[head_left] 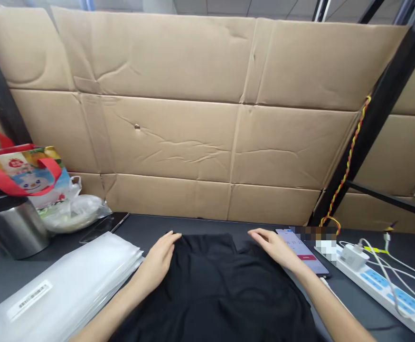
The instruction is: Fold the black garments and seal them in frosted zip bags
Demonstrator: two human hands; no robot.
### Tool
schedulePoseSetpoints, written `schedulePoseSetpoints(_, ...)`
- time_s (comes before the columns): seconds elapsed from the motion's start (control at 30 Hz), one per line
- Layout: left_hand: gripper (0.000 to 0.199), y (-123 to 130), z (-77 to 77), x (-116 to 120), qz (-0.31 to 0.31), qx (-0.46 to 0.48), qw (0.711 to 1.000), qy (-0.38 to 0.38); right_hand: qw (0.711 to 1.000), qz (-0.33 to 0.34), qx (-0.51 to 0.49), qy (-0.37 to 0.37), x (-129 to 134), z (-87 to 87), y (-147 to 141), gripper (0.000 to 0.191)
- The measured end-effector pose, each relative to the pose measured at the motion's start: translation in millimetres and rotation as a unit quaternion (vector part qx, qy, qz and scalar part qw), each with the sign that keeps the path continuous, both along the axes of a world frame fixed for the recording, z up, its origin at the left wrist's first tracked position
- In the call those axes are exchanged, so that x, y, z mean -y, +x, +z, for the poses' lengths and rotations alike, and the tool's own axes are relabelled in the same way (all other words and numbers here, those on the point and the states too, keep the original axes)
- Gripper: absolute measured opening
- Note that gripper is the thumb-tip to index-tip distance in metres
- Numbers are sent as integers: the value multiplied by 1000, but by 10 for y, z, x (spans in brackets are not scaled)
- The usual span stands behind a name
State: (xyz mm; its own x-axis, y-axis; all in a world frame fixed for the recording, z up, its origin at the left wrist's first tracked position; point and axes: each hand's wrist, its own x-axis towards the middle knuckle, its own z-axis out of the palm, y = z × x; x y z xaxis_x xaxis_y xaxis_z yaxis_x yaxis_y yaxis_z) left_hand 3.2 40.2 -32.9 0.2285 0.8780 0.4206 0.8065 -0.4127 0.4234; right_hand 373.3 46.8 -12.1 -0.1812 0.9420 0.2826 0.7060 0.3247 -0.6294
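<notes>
A black cloth garment [221, 280] lies spread on the dark table and runs off toward the bottom of the view. Along its upper left edge rests my left hand [160, 259], fingers stretched out and touching the fabric. My right hand [273, 244] is at the upper right part of the garment, fingers extended, with nothing visible in them. The garment has soft folds across its middle, and its lower end is out of view. Left of my left forearm lies a stack of clear plastic bags [75, 280] with a barcode label.
A phone [302, 251] with a lit screen lies right of my right hand, beside a white power strip [381, 285] with cables. At left stand a steel flask [17, 228] and a colourful bag [33, 175]. A cardboard wall [179, 118] closes off the back.
</notes>
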Motion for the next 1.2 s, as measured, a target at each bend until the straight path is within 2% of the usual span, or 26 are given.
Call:
schedulePoseSetpoints(0.13, 43, -48, -50, -153, 69, 40, 996, 26, 998, -43, -19, 48, -146, -281, 29, 39)
schedulePoseSetpoints(0.2, 42, -64, -128, -177, 72, 40, 996, 24, 997, -48, -19, 58, -171, -403, 45, 37)
schedulePoseSetpoints(0.3, 45, -100, -231, -214, 70, 32, 997, 22, 997, -45, -16, 66, -202, -483, 73, 33)
schedulePoseSetpoints(0.63, 40, -380, -354, -462, 89, 10, 996, 25, 996, -48, -22, 71, -252, -510, 106, 33)
schedulePoseSetpoints(1.2, 44, -442, -464, -542, 65, -13, 997, 34, 996, -53, -28, 71, -249, -503, 108, 33)
